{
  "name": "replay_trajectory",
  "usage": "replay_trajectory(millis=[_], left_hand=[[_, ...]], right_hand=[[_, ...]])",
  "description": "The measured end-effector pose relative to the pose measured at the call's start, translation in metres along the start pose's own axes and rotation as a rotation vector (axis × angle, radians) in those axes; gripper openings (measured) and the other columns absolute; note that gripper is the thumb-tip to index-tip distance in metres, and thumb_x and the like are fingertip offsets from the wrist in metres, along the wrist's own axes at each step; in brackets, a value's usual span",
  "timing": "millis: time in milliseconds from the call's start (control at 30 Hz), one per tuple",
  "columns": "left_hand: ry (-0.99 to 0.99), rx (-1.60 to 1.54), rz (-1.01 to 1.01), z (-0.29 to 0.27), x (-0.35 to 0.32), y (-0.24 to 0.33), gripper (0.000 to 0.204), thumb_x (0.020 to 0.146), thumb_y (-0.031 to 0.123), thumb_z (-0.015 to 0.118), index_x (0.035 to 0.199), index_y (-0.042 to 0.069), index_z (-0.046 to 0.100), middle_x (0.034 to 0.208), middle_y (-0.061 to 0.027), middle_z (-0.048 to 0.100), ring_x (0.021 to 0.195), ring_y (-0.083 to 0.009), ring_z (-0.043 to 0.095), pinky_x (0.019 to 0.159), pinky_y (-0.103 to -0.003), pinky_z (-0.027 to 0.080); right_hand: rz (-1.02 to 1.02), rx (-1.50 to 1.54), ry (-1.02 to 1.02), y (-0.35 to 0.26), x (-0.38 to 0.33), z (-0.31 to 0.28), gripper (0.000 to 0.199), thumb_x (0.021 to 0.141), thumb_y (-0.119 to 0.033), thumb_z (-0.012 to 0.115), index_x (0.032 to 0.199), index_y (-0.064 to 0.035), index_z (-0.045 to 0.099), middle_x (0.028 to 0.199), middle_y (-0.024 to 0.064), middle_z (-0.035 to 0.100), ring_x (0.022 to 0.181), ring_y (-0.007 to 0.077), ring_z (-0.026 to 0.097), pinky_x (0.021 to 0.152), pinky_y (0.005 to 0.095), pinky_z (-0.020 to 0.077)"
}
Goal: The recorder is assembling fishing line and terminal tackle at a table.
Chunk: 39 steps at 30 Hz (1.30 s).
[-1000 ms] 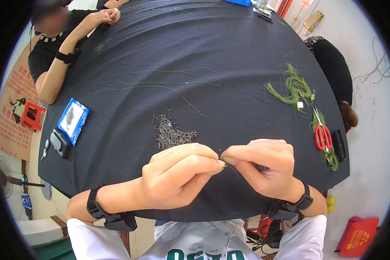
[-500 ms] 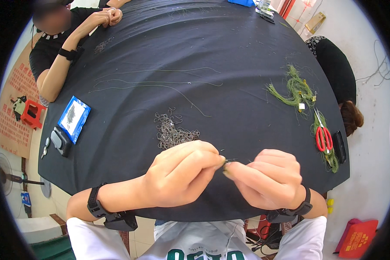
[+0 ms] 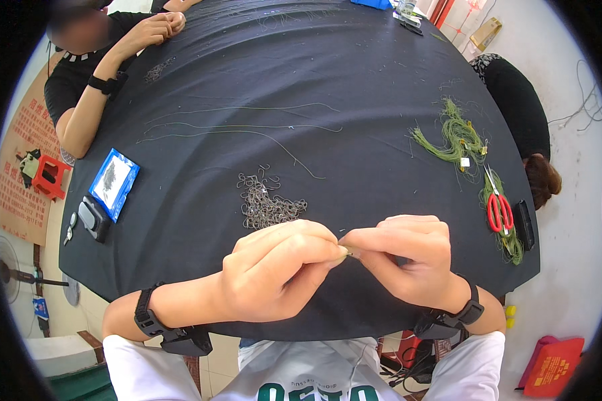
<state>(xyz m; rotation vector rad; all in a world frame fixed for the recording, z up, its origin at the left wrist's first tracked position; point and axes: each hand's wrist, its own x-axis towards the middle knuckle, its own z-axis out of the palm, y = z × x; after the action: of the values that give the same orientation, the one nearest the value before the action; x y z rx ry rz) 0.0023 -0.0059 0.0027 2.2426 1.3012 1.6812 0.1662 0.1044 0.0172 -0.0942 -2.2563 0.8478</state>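
Basically, it all sits at the fingertip meeting pt: a small dark piece (image 3: 349, 253), mostly hidden btwn the two hands. L hand (image 3: 271, 274) has thumb & index pinched tight w/ the piece poking out at the tips; R hand (image 3: 411, 260) comes in from the opp. side, fingers nearly tog., tips overlapping L's, so can't tell if they grip it too. Piece is right at L's tips, R's just beside; long axis too small to tell. Pile of metal hooks (image 3: 267, 206) lies on the desk (image 3: 374, 174) just past L knuckles, so L's nearer. Loose strands (image 3: 267, 127) lie farther off, running approx L–R. Green strand bundle (image 3: 451, 137) & red-handled scissors (image 3: 499, 210) are out on R's side, well apart from the fingers.
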Motion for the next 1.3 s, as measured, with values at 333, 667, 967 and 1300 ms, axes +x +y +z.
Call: replay_trajectory(millis=[333,667,967,1300], left_hand=[[0.040,0.076,-0.030,0.004,-0.001,0.000,0.021,0.072,-0.014,0.063,0.089,-0.002,0.059,0.079,-0.0140,0.064,0.061,-0.0149,0.060,0.049,-0.023,0.046],[-0.023,0.054,0.075,0.002,0.000,0.000,0.021,0.068,-0.013,0.066,0.087,-0.007,0.058,0.079,-0.0154,0.060,0.066,-0.0268,0.062,0.056,-0.032,0.053],[0.025,0.050,0.022,0.002,0.000,0.000,0.021,0.070,-0.015,0.064,0.087,-0.004,0.059,0.079,-0.0155,0.064,0.064,-0.0210,0.064,0.054,-0.026,0.051],[0.006,0.100,0.095,0.006,0.000,-0.003,0.023,0.068,-0.015,0.066,0.088,-0.006,0.059,0.076,-0.0162,0.062,0.061,-0.0227,0.062,0.052,-0.027,0.051]], right_hand=[[-0.272,-0.293,0.025,-0.008,-0.005,0.005,0.020,0.061,-0.001,0.072,0.081,-0.0008,0.067,0.054,0.0008,0.049,0.042,0.0127,0.047,0.040,0.0255,0.0341],[-0.226,-0.372,0.060,-0.011,0.001,-0.008,0.026,0.061,0.002,0.071,0.087,0.0001,0.068,0.053,0.0027,0.049,0.043,0.0137,0.047,0.042,0.0253,0.0349],[-0.007,-0.023,0.006,-0.001,-0.006,0.006,0.016,0.068,0.001,0.071,0.083,-0.0026,0.067,0.058,0.0060,0.057,0.045,0.0186,0.054,0.043,0.0267,0.0394],[-0.374,-0.445,0.034,-0.019,-0.004,-0.006,0.029,0.054,-0.001,0.066,0.082,0.0043,0.067,0.056,-0.0006,0.046,0.045,0.0109,0.046,0.041,0.0235,0.0352]])
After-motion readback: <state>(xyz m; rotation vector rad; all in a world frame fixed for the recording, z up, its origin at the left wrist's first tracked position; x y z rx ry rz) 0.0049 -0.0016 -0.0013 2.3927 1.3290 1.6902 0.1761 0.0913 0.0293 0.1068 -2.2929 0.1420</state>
